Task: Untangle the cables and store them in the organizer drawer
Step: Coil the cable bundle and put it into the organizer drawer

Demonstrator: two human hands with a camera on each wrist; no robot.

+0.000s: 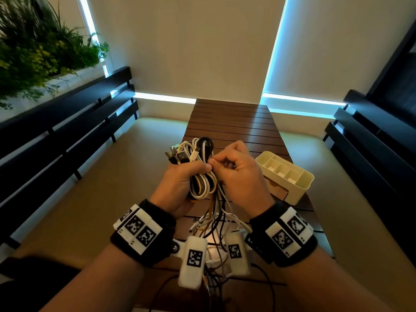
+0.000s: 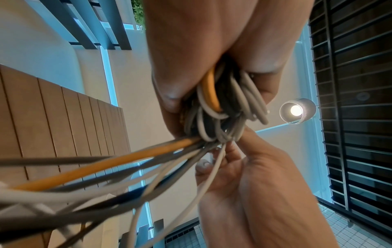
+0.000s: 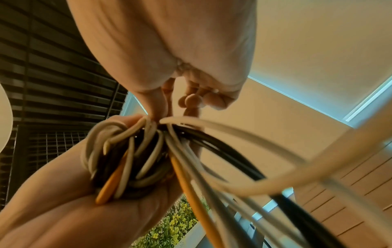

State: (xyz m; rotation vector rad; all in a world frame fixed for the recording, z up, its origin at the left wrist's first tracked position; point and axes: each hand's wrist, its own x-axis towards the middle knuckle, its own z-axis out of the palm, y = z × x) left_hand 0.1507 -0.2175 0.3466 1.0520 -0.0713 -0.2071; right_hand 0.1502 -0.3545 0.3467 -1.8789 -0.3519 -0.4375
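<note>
While L hand (image 1: 180, 188) grips cables (image 1: 202, 176), organizer (image 1: 301, 183) sits nearby.

Home balcony or patio, slatted wooden table (image 1: 234, 122), dark slatted benches (image 1: 67, 131), planter greenery (image 1: 33, 48), roller blinds (image 1: 202, 41)

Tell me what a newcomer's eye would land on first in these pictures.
First, the cable bundle, white, black and orange, gripped in the left hand above the slatted wooden table, its loose ends trailing down toward the person. Next, the right hand pinching at a strand beside it. Then the cream organizer standing on the table to the right, its top compartments showing no cables.
</note>
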